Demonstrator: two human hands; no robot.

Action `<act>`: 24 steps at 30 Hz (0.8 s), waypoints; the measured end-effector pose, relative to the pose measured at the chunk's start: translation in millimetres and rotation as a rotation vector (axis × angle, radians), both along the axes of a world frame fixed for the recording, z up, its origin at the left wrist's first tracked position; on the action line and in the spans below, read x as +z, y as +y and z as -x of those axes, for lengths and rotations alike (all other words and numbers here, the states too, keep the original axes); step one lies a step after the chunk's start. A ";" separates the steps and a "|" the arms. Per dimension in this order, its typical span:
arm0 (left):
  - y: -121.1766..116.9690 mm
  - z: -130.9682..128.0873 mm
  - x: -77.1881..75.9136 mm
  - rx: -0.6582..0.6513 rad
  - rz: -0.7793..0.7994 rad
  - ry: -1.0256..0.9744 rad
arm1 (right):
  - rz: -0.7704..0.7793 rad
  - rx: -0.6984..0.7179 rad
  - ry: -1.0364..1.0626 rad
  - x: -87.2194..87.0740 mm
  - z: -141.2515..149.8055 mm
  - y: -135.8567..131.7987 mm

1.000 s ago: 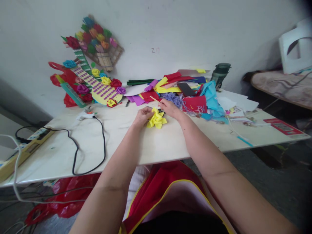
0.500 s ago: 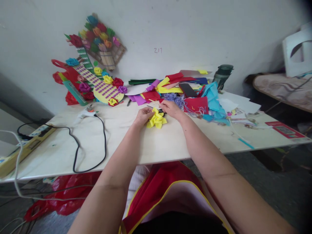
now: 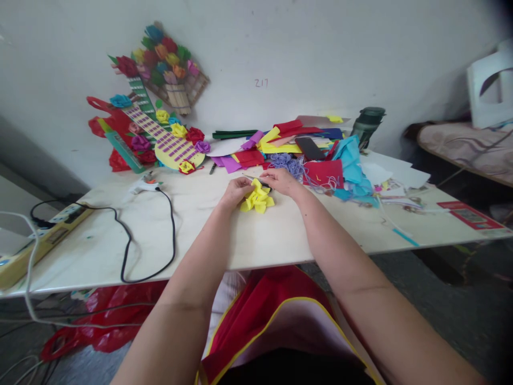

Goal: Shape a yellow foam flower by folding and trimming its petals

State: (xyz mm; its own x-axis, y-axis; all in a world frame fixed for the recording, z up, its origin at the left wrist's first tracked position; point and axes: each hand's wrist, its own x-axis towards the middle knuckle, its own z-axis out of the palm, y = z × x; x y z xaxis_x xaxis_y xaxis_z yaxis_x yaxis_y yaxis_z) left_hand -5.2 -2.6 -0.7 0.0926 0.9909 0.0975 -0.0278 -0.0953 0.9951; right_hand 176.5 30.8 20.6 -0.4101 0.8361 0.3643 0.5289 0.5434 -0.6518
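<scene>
A yellow crepe-paper flower [image 3: 257,198] with several loose petals is held just above the tabletop. My left hand [image 3: 237,191] pinches its left side, thumb and fingers closed on the paper. Close by on the right, my right hand [image 3: 280,181] has its fingers drawn together in a pinch beside the flower's top. What those fingers hold is too small to make out. A thin pointed tool with a dark end [image 3: 266,186] shows between the hands, partly hidden by the flower and fingers.
A glue gun [image 3: 146,183] with a black cord lies left, near a power strip [image 3: 52,232]. Coloured paper [image 3: 248,158], purple yarn [image 3: 286,164], a phone [image 3: 309,148] and a dark bottle [image 3: 366,125] stand behind. A guitar-shaped craft [image 3: 178,149] with paper flowers leans by the wall.
My right hand has come slightly lower, closer to the flower. The pale thin stick seen at its fingertips has dropped towards the pointed tool. My left hand still grips the flower.
</scene>
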 end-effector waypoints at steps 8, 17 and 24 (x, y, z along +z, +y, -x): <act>-0.9 -1.0 0.9 -0.013 0.047 -0.041 | 0.082 0.061 0.011 4.5 1.2 -6.0; 0.7 -0.5 0.6 -0.046 0.055 -0.053 | 0.097 0.133 0.031 5.5 0.2 -7.9; -4.9 -1.3 5.3 -0.072 0.106 -0.091 | 0.118 0.149 0.056 6.6 0.2 -7.6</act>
